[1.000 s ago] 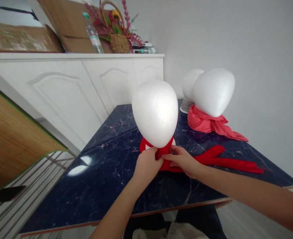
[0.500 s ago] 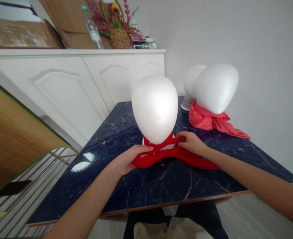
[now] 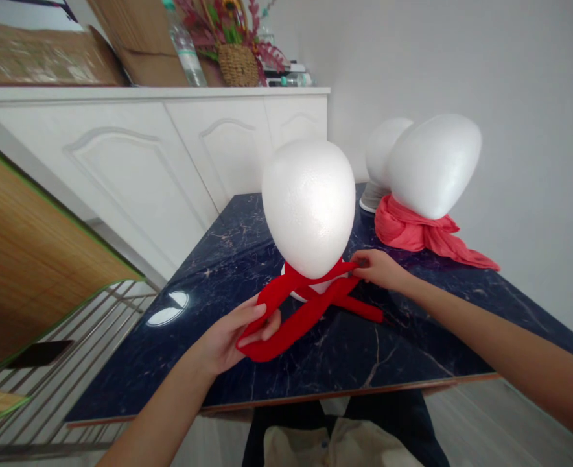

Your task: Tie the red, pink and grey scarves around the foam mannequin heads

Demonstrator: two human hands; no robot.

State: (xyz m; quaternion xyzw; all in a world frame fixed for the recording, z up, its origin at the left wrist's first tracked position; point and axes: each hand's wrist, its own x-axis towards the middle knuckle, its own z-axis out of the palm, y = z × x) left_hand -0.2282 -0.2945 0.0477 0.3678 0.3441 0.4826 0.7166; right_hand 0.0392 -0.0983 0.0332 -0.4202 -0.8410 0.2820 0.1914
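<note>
A white foam mannequin head (image 3: 308,204) stands upright on the table, with a red scarf (image 3: 299,323) around its neck. My left hand (image 3: 235,334) is left of the neck, its fingers inside a loop of the scarf and the thumb closed on the cloth. Right of the neck, my right hand (image 3: 376,267) pinches the scarf between thumb and fingers. Between the hands the scarf forms a long loop in front of the base. One loose end lies on the table below my right hand.
Behind on the right stand a second foam head (image 3: 435,165) with a coral scarf (image 3: 408,227) at its base and a third head (image 3: 381,146) on a grey neck. The dark marbled table (image 3: 203,259) meets white cabinets (image 3: 121,155). A wire rack (image 3: 80,363) is at left.
My left hand has moved left and toward me, drawing the scarf into a longer loop. The loose end at right has shortened. My right hand keeps its pinch near the neck.
</note>
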